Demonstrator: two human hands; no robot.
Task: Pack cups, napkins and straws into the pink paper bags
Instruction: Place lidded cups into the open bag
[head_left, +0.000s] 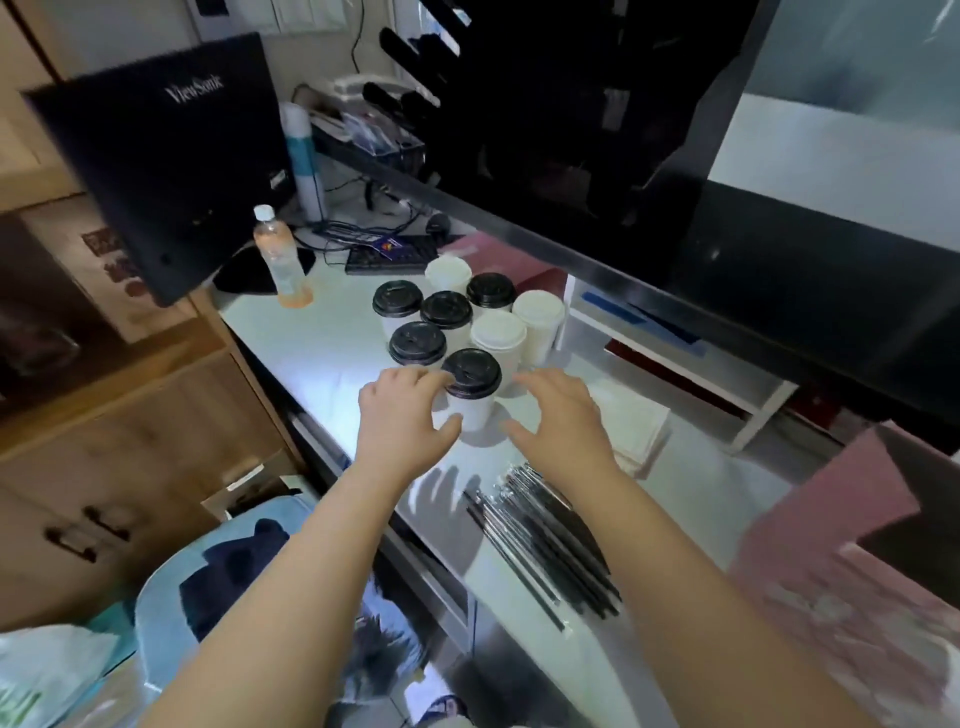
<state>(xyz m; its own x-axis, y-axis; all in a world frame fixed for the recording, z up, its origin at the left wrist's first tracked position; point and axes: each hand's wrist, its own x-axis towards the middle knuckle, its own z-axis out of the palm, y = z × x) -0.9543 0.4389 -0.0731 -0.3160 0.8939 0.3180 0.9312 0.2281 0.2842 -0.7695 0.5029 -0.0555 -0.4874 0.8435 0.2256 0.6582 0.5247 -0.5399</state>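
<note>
Several white paper cups stand grouped on the steel counter (322, 364), some with black lids, some with white lids (497, 332). The nearest black-lidded cup (471, 387) stands between my hands. My left hand (402, 415) touches its left side with fingers spread around it. My right hand (558, 415) hovers open just right of it, above a stack of white napkins (636, 426). A bundle of black wrapped straws (550, 540) lies nearer to me. An open pink paper bag (841, 525) stands at the right edge.
A black monitor (166, 171) and a plastic bottle (280, 260) stand at the far left of the counter, with a keyboard (389, 255) behind the cups. A dark shelf edge (623, 270) overhangs the right side. Wooden cabinets lie to the left.
</note>
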